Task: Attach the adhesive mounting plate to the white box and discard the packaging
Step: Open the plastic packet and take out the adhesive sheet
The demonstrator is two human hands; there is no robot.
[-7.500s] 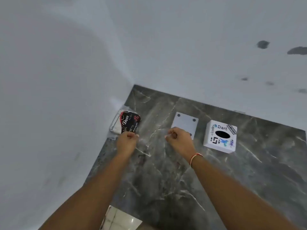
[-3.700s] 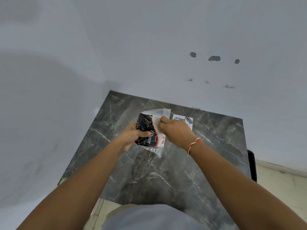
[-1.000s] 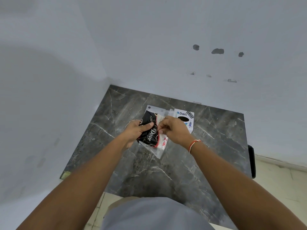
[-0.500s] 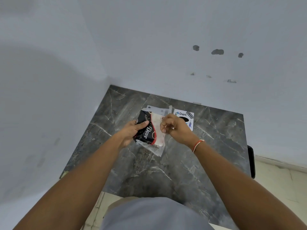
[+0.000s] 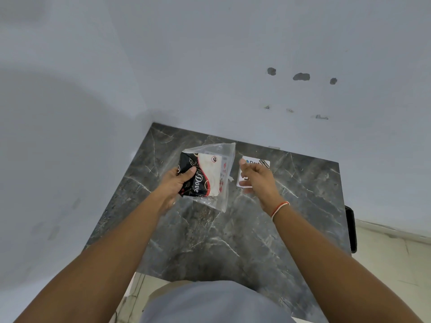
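My left hand grips a clear plastic bag with a black and white Dove wrapper inside, held up above the dark marble table. My right hand hovers to the right of the bag with fingers apart and nothing in it. It partly covers the white box, which has stickers on it and rests on the table. The white mounting plate does not show; the raised bag covers the spot where it lay.
The table stands in a corner between two pale walls. A black object sits at the table's right edge, with light floor beyond. My grey-clothed lap is at the near edge.
My right hand has let go of the bag and moved right, over the white box. My left hand has lifted and turned the bag so that it faces me flat.
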